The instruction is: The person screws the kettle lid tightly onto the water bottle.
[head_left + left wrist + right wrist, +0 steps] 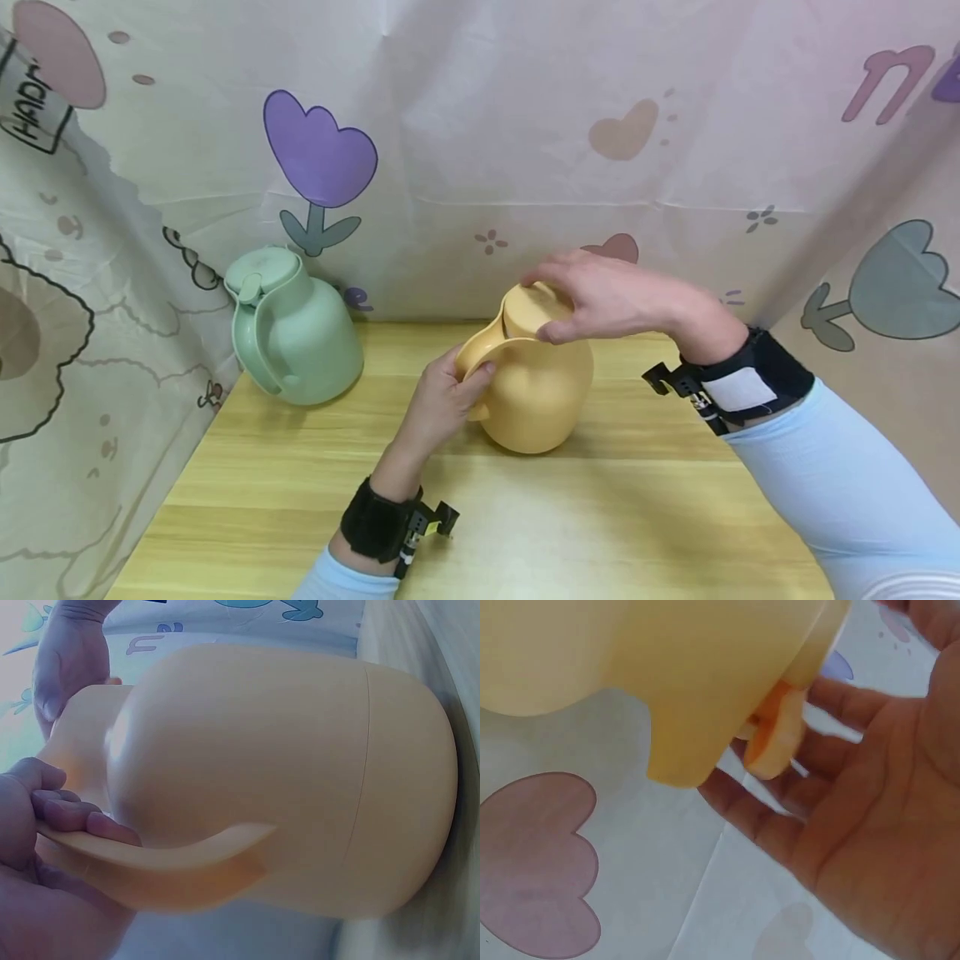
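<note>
A yellow vacuum jug (pixel 536 404) stands on the wooden table in the head view. My left hand (pixel 438 400) grips the jug's handle (pixel 180 877), thumb on top and fingers curled round it in the left wrist view. Over the jug's top, my right hand (pixel 611 292) holds the round lid (pixel 531 312), its thumb on the near side and its fingers toward the far side. In the right wrist view, fingers reach behind the spout (pixel 679 754) and a small orange tab (pixel 778 742) under the lid; the palm is away from the jug.
A green jug (pixel 307 342) of similar shape stands at the table's back left, by the patterned cloth (pixel 480 150) that hangs behind and along the sides. Both wrists wear black straps with small camera mounts. The wooden table (pixel 315 492) stretches in front.
</note>
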Motion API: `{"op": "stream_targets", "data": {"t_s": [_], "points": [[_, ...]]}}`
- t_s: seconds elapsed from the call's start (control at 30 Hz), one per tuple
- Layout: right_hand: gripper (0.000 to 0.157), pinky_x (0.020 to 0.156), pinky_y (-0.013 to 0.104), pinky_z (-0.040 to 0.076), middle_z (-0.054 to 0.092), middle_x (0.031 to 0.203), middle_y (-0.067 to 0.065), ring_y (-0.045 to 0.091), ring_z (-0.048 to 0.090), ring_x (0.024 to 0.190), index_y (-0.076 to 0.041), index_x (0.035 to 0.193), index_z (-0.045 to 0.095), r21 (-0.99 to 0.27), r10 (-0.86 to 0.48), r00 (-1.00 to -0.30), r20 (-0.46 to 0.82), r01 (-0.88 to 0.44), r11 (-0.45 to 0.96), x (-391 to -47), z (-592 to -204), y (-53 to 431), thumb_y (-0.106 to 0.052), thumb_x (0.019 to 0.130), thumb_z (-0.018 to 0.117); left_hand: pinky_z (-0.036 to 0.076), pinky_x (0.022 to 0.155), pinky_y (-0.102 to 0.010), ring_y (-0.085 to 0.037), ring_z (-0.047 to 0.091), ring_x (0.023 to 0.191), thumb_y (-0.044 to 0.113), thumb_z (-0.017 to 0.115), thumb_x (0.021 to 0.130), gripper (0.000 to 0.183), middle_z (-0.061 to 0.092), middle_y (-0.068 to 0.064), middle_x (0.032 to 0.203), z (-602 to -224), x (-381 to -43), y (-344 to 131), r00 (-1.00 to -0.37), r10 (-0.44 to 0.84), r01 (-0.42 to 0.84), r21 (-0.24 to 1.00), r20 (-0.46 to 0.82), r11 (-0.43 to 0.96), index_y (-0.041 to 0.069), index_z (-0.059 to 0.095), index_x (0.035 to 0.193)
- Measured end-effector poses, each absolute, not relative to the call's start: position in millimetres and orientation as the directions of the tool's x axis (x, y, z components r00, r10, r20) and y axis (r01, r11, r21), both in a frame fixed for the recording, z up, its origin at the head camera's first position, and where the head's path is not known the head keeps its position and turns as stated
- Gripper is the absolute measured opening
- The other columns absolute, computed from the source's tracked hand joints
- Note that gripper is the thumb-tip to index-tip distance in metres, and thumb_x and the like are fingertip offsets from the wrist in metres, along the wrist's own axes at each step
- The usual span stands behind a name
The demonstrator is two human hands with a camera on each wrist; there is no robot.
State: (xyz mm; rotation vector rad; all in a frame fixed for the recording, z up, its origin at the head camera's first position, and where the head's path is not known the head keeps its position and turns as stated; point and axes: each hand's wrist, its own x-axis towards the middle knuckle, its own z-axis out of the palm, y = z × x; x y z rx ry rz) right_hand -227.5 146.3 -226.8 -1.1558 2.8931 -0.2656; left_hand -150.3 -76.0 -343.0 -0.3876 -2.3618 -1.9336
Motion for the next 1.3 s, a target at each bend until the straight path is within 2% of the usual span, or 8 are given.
{"op": "stream_targets", "data": {"t_s": [0.2, 0.43, 0.5, 0.67, 0.83, 0.97, 1.17, 1.3], "points": [[0.081, 0.075, 0.037, 0.046, 0.054, 0.101, 0.000, 0.020, 0.053, 0.085, -0.021, 0.120, 0.057, -0.117, -0.601, -0.797, 0.063, -0.604, 0.789, -229, -225, 143, -0.083, 0.068, 0.059, 0.051, 0.064, -0.030, -0.022, 0.059, 0.077, 0.016, 0.064, 0.094, 0.015, 0.063, -0.012, 0.084, -343, -152, -76, -0.968, 0.138, 0.237, 0.950, 0.211, 0.205, 0.004, 0.065, 0.102], [0.063, 0.083, 0.038, 0.046, 0.055, 0.113, -0.002, 0.018, 0.051, 0.098, -0.022, 0.128, 0.054, -0.150, -0.672, -0.739, 0.035, -0.669, 0.728, -227, -225, 142, -0.055, 0.078, 0.070, 0.051, 0.066, -0.030, -0.037, 0.062, 0.085, 0.016, 0.062, 0.095, 0.019, 0.065, -0.021, 0.091, -344, -152, -77, -0.968, 0.164, 0.218, 0.958, 0.189, 0.186, 0.001, 0.064, 0.106], [0.060, 0.082, 0.038, 0.046, 0.057, 0.109, -0.002, 0.019, 0.052, 0.096, -0.021, 0.123, 0.057, -0.138, -0.654, -0.756, 0.043, -0.652, 0.745, -226, -225, 140, -0.059, 0.078, 0.069, 0.051, 0.065, -0.030, -0.037, 0.062, 0.084, 0.017, 0.062, 0.094, 0.018, 0.064, -0.020, 0.089, -343, -152, -76, -0.969, 0.160, 0.217, 0.958, 0.188, 0.187, 0.002, 0.064, 0.105], [0.073, 0.076, 0.038, 0.046, 0.056, 0.102, -0.001, 0.020, 0.054, 0.087, -0.021, 0.112, 0.058, -0.109, -0.570, -0.820, 0.052, -0.572, 0.813, -226, -224, 136, -0.081, 0.070, 0.059, 0.051, 0.064, -0.029, -0.026, 0.059, 0.078, 0.016, 0.063, 0.094, 0.016, 0.062, -0.012, 0.084, -343, -151, -76, -0.969, 0.149, 0.222, 0.955, 0.195, 0.195, 0.003, 0.064, 0.103], [0.065, 0.072, 0.035, 0.046, 0.055, 0.100, -0.002, 0.019, 0.053, 0.086, -0.023, 0.119, 0.058, -0.103, -0.603, -0.796, 0.041, -0.604, 0.790, -225, -224, 135, -0.069, 0.074, 0.067, 0.051, 0.065, -0.030, -0.028, 0.061, 0.080, 0.016, 0.063, 0.094, 0.017, 0.064, -0.016, 0.087, -343, -151, -76, -0.970, 0.152, 0.220, 0.956, 0.192, 0.195, 0.002, 0.064, 0.104], [0.056, 0.070, 0.035, 0.045, 0.057, 0.098, -0.002, 0.019, 0.053, 0.086, -0.024, 0.114, 0.059, -0.085, -0.594, -0.802, 0.057, -0.597, 0.798, -225, -224, 130, -0.065, 0.076, 0.066, 0.052, 0.066, -0.030, -0.036, 0.062, 0.084, 0.016, 0.063, 0.094, 0.017, 0.065, -0.020, 0.091, -342, -151, -77, -0.970, 0.157, 0.213, 0.959, 0.185, 0.186, 0.002, 0.064, 0.104], [0.070, 0.066, 0.036, 0.044, 0.055, 0.096, 0.000, 0.021, 0.055, 0.081, -0.019, 0.106, 0.057, -0.073, -0.536, -0.841, 0.069, -0.540, 0.838, -226, -228, 128, -0.081, 0.072, 0.058, 0.052, 0.065, -0.030, -0.039, 0.061, 0.084, 0.016, 0.062, 0.094, 0.017, 0.064, -0.020, 0.089, -342, -151, -77, -0.970, 0.163, 0.212, 0.960, 0.183, 0.184, 0.002, 0.064, 0.104], [0.072, 0.077, 0.040, 0.048, 0.058, 0.111, 0.001, 0.021, 0.056, 0.094, -0.021, 0.121, 0.057, -0.109, -0.603, -0.796, 0.057, -0.605, 0.788, -227, -226, 134, -0.077, 0.077, 0.056, 0.051, 0.065, -0.030, -0.039, 0.061, 0.083, 0.016, 0.062, 0.095, 0.017, 0.063, -0.019, 0.088, -342, -151, -77, -0.969, 0.163, 0.215, 0.959, 0.185, 0.187, 0.002, 0.064, 0.104]]}}
